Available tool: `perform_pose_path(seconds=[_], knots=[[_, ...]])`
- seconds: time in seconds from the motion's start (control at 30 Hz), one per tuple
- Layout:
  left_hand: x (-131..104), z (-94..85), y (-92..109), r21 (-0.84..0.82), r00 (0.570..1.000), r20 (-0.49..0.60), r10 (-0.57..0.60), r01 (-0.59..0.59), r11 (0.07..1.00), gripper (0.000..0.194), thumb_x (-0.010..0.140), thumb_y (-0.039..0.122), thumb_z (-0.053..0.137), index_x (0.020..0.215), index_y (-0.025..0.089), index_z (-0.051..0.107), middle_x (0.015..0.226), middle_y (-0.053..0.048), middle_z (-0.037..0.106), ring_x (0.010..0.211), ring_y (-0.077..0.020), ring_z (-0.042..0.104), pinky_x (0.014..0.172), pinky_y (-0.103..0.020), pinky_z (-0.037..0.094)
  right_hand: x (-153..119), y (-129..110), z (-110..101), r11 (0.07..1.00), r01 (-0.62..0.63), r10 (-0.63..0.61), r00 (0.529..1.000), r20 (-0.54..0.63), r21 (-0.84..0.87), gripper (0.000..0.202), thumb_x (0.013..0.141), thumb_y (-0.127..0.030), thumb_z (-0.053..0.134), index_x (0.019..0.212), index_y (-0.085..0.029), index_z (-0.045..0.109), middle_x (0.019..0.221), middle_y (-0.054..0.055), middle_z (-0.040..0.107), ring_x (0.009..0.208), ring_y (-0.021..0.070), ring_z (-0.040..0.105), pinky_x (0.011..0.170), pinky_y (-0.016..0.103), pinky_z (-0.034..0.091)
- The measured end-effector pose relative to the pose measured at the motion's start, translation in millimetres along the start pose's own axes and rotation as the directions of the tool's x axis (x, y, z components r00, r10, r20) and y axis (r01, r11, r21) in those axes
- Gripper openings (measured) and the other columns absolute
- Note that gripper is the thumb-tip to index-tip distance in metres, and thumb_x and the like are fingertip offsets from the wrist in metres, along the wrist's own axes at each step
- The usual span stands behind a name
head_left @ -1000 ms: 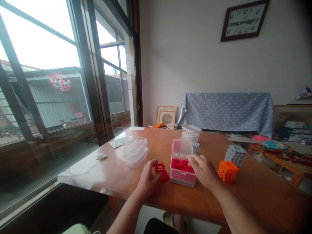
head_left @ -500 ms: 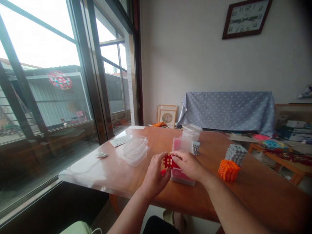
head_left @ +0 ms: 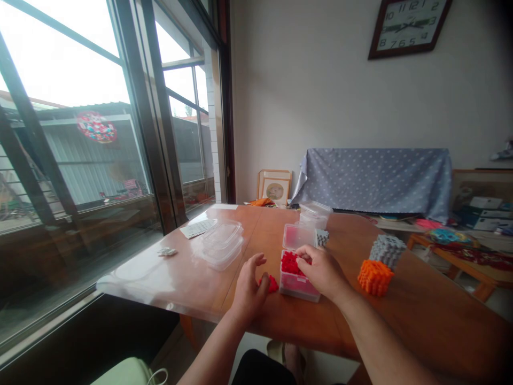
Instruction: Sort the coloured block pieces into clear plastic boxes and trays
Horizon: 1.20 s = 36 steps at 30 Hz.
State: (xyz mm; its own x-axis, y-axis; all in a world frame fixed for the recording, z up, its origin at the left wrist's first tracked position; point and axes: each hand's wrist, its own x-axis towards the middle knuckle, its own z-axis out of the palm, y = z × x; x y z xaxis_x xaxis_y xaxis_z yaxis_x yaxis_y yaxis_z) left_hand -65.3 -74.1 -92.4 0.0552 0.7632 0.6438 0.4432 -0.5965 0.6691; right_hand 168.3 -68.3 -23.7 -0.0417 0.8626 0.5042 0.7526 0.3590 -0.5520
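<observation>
My left hand (head_left: 249,289) hovers over the near part of the table, its thumb and fingers apart. Partly hidden behind that thumb, a small group of red plastic pieces (head_left: 273,284) lies on the wood. My right hand (head_left: 323,271) reaches into a clear plastic box (head_left: 300,291), with thumb and forefinger closed together at the red building blocks (head_left: 289,263) that fill it. Whatever is between those fingertips is hidden. The box's hinged lid (head_left: 298,237) stands open at its far side.
Clear lids (head_left: 222,243) and a printed sheet (head_left: 197,229) lie left on the wooden table (head_left: 340,321), with a small pale packet (head_left: 167,252). To the right stand orange (head_left: 375,278) and grey (head_left: 388,250) block cubes. Behind the open lid are grey pieces (head_left: 322,238) and clear containers (head_left: 315,215).
Both hands held a red windowed piece between them; now they have parted. My right hand has dropped into the box, and my left has opened beside the red pieces on the table.
</observation>
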Motion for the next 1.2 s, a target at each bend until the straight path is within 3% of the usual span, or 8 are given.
perform_pose_path(seconds=[0.23, 0.37, 0.5, 0.67, 1.0, 1.1, 1.2], knots=[[-0.1, -1.0, -16.6, 0.089, 0.987, 0.043, -0.153, 0.149, 0.985, 0.046, 0.081, 0.01, 0.054, 0.125, 0.024, 0.055, 0.116, -0.006, 0.07, 0.11, -0.0231, 0.065, 0.096, -0.04, 0.047, -5.2, -7.1, -6.0, 0.994, 0.008, -0.005, 1.0, 0.025, -0.112, 0.018, 0.083, -0.03, 0.06, 0.093, -0.028, 0.075, 0.086, 0.003, 0.07, 0.083, 0.0203, 0.065, 0.077, 0.029, 0.048], [2.9, -4.4, -9.1, 0.224, 0.97, 0.16, -0.181, 0.143, 0.964, 0.041, 0.08, 0.02, 0.063, 0.12, 0.026, 0.058, 0.113, -0.005, 0.073, 0.11, -0.0272, 0.062, 0.096, -0.042, 0.043, -7.0, -9.8, -4.3, 0.988, 0.065, -0.055, 0.996, 0.073, -0.143, 0.017, 0.084, -0.026, 0.06, 0.09, -0.028, 0.076, 0.083, 0.003, 0.072, 0.089, 0.0224, 0.065, 0.079, 0.029, 0.047], [4.6, -5.9, 0.1, 0.345, 0.932, 0.275, -0.236, 0.134, 0.929, 0.054, 0.074, 0.028, 0.07, 0.127, 0.027, 0.057, 0.121, -0.005, 0.072, 0.118, -0.0314, 0.057, 0.098, -0.044, 0.038, -7.7, -7.5, -0.6, 0.987, 0.095, -0.085, 0.993, 0.08, -0.133, 0.016, 0.083, -0.023, 0.061, 0.086, -0.028, 0.076, 0.082, 0.002, 0.073, 0.088, 0.022, 0.064, 0.081, 0.029, 0.045], [5.7, -5.1, 2.5, 0.433, 0.913, 0.318, -0.254, 0.098, 0.896, 0.057, 0.071, 0.028, 0.069, 0.127, 0.025, 0.057, 0.123, -0.006, 0.07, 0.117, -0.0325, 0.055, 0.098, -0.044, 0.036, -7.6, -5.3, -0.3, 0.981, 0.137, -0.126, 0.989, 0.083, -0.135, 0.019, 0.085, -0.022, 0.059, 0.077, -0.028, 0.076, 0.078, 0.002, 0.072, 0.085, 0.0216, 0.062, 0.08, 0.029, 0.044], [4.1, -5.6, 1.3, 0.377, 0.936, 0.276, -0.22, 0.105, 0.92, 0.054, 0.073, 0.024, 0.068, 0.125, 0.026, 0.057, 0.114, -0.005, 0.072, 0.113, -0.032, 0.058, 0.094, -0.045, 0.039, -8.0, 1.6, 1.5, 0.964, 0.242, -0.228, 0.965, 0.128, -0.112, 0.033, 0.092, -0.021, 0.05, 0.064, -0.024, 0.068, 0.076, 0.001, 0.073, 0.084, 0.0211, 0.061, 0.085, 0.032, 0.042], [4.6, -7.8, 1.7, 0.325, 0.957, 0.209, -0.201, 0.125, 0.937, 0.054, 0.073, 0.02, 0.067, 0.125, 0.026, 0.056, 0.121, -0.006, 0.07, 0.115, -0.0297, 0.061, 0.098, -0.046, 0.041, -6.4, 6.3, -1.5, 0.981, 0.186, -0.184, 0.982, 0.046, -0.055, 0.028, 0.092, -0.025, 0.051, 0.075, -0.026, 0.072, 0.087, 0.001, 0.075, 0.09, 0.0222, 0.062, 0.086, 0.032, 0.043], [8.5, -10.7, 5.4, 0.249, 0.991, 0.093, -0.095, 0.069, 0.966, 0.052, 0.076, 0.017, 0.065, 0.125, 0.025, 0.053, 0.124, -0.007, 0.067, 0.115, -0.0275, 0.062, 0.1, -0.046, 0.043, -3.3, 3.4, -8.5, 0.99, 0.136, -0.135, 0.99, -0.037, 0.047, 0.025, 0.094, -0.03, 0.053, 0.084, -0.026, 0.075, 0.091, 0.002, 0.076, 0.094, 0.0226, 0.064, 0.088, 0.033, 0.045]])
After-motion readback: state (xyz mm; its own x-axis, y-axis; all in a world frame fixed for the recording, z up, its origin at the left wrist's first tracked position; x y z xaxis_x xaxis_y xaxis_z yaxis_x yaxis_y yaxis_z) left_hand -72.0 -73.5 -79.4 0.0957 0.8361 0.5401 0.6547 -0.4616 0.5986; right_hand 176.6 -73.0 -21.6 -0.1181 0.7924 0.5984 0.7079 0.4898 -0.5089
